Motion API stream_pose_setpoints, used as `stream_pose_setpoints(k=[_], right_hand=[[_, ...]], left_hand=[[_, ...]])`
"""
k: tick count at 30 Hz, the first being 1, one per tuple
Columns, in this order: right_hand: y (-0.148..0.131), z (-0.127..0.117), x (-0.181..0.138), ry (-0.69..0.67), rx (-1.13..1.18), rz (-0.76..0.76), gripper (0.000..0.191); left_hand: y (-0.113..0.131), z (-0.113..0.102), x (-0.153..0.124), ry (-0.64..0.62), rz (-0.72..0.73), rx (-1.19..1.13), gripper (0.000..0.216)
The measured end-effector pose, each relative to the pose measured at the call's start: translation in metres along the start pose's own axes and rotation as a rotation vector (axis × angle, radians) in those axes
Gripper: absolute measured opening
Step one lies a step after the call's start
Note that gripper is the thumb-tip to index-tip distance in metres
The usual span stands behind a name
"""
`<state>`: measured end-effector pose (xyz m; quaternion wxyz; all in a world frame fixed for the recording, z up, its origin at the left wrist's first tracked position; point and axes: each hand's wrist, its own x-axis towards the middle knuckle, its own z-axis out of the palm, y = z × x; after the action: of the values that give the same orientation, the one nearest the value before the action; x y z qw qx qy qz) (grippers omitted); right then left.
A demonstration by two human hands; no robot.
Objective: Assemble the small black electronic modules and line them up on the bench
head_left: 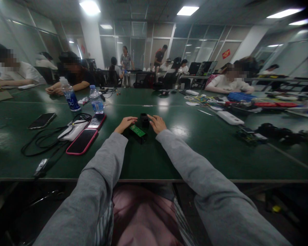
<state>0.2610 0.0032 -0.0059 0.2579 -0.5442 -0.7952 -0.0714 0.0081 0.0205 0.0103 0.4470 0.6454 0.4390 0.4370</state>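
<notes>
Left hand (127,124), center of frame: fingers extended and loosely together, nothing gripped, tips by the upper-left end of the green circuit board (137,131); can't tell if they touch it. Board sits tilted at mid-frame, just below the left fingertips, with a black housing (143,139) showing along its lower edge. Right hand (157,123), just right of center: fingers spread, not closed on anything, index tip at the small black part (144,120) between the hands; contact too small to confirm. All on the green table (154,164). Left of frame: pink-cased phone (82,141), white power bank (71,132) just above-left of it, second phone (97,121) up-right, black phone (42,121) further left, black cable (24,150) looped between. Two bottles (97,102) stand above these. Right of frame: white case (230,118), blue pouch (241,96) higher up amid wires. People seated along the table's far side, upper left and upper right.
</notes>
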Motion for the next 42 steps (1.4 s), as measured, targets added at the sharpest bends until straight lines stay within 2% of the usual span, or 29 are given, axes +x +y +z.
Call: stream_pose_setpoints(k=[4, 6, 9, 12, 15, 17, 19, 20, 21, 23, 25, 29, 36, 42], right_hand=[[-0.001, 0.001, -0.002, -0.033, 0.001, -0.101, 0.05], [0.0, 0.003, -0.003, -0.032, 0.019, -0.118, 0.05], [0.002, 0.006, -0.002, -0.006, 0.06, -0.088, 0.05], [0.005, 0.007, 0.0, 0.017, 0.11, -0.065, 0.048], [0.006, 0.006, 0.002, 0.023, 0.153, -0.04, 0.044], [0.006, 0.004, 0.003, 0.027, 0.17, -0.019, 0.041], [0.006, 0.003, 0.003, 0.032, 0.181, -0.003, 0.039], [0.006, 0.002, 0.003, 0.033, 0.184, 0.006, 0.039], [0.006, 0.002, 0.002, 0.033, 0.186, 0.016, 0.04], [0.006, 0.001, 0.002, 0.034, 0.186, 0.037, 0.043], [0.006, 0.0, 0.001, 0.029, 0.182, 0.035, 0.051], [0.004, -0.003, 0.0, -0.023, 0.147, -0.031, 0.068], [0.004, -0.004, 0.001, -0.064, 0.114, -0.068, 0.057], [0.003, -0.003, 0.0, 0.003, 0.084, 0.073, 0.052]], left_hand=[[0.007, -0.01, -0.004, -0.097, -0.02, -0.108, 0.058], [0.011, -0.015, -0.009, -0.216, -0.03, -0.147, 0.065], [0.019, -0.02, -0.017, -0.457, -0.072, -0.136, 0.077], [0.025, -0.022, -0.022, -0.574, -0.077, -0.076, 0.081], [0.024, -0.021, -0.019, -0.512, -0.097, -0.075, 0.079], [0.018, -0.018, -0.012, -0.343, -0.104, -0.078, 0.086], [0.011, -0.012, -0.005, -0.102, -0.079, -0.041, 0.095], [0.008, -0.01, -0.001, -0.016, -0.071, -0.026, 0.095], [0.006, -0.007, 0.001, 0.019, -0.065, -0.017, 0.093], [0.003, -0.004, 0.004, -0.005, -0.08, -0.02, 0.088], [0.003, -0.004, 0.003, -0.1, -0.094, -0.02, 0.085], [0.006, -0.006, -0.001, -0.209, -0.097, -0.04, 0.082], [0.008, -0.003, -0.002, -0.174, -0.099, -0.021, 0.078], [0.014, 0.002, -0.003, -0.046, -0.1, 0.063, 0.073]])
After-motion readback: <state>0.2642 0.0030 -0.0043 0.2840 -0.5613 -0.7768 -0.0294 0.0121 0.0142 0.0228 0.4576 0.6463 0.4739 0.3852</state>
